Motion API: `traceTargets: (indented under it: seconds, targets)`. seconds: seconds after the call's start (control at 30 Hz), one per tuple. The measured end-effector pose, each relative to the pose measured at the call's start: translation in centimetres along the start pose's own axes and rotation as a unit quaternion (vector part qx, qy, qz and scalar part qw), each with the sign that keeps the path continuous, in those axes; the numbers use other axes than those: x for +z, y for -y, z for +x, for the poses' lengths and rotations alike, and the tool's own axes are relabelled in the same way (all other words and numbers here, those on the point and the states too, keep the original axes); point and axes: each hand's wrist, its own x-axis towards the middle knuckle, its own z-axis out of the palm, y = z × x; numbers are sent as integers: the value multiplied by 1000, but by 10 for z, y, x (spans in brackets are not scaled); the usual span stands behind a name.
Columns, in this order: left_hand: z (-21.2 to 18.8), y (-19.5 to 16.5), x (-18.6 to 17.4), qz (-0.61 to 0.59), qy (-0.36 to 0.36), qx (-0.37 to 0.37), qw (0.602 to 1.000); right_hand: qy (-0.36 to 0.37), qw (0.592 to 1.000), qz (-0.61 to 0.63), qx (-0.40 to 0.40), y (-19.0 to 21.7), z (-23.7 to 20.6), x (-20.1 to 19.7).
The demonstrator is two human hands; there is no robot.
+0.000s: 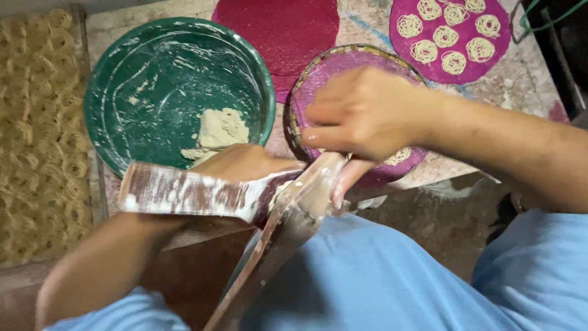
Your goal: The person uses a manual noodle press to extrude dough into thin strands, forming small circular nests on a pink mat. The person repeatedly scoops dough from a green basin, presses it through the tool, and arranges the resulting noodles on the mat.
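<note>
I see a small home food workshop: a green dough basin (153, 73), round woven mats (450, 37) with noodle coils (445, 37), drying noodles (37, 122) beside.

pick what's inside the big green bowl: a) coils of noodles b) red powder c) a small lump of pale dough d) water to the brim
c: the green bowl holds only a small lump of pale dough near its lower right wall, with floury smears across the rest of the inside.

The bowl (153, 79) with dough (219, 130) in it sits left of the tray (324, 67), and the press (245, 202) lies in front of both.
</note>
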Motion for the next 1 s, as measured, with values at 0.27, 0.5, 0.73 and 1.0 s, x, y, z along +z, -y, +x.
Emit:
traceTargets:
  seconds: [0.27,0.5,0.73,1.0]
  targets:
    - [-98,114,5,-88,-35,-33,995,77,891,431,123,8,53,78]
    - [-212,259,67,-495,-83,-140,854,12,997,-73,18,-33,87,55]
    - [-125,285,164,-722,-208,8,660,-96,895,-427,-89,-95,137,87]
    - [-113,292,153,-415,-526,-156,726,371,845,-86,375,-88,153,286]
